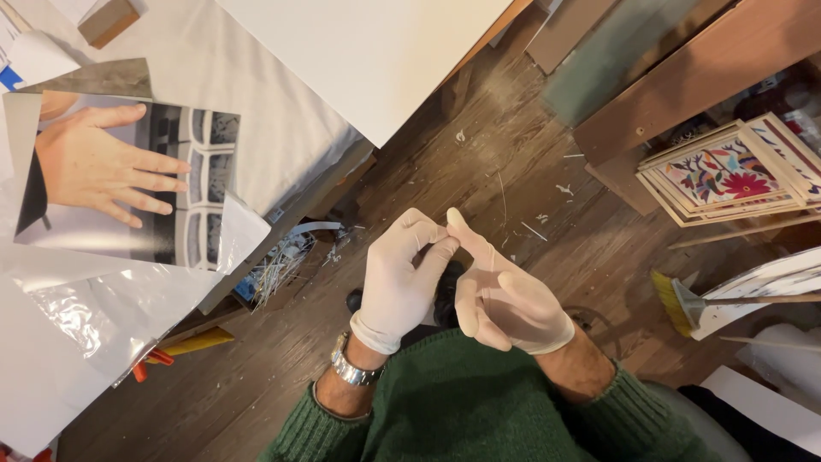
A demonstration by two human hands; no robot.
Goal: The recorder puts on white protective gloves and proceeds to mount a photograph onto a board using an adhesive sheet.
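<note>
We see our left hand (400, 282) pinching the fingertip of the white glove (479, 257) on our right hand (505, 299), a closed grip right at that tip; the right hand holds nothing, fingers half curled. Both hover above the wooden floor (479, 162), well apart from the photo print (128, 180) on the counter (282, 128).

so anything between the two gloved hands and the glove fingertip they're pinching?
Nothing visible. The left hand pinches the glove fingertip of the right hand directly, over the wooden floor.
</note>
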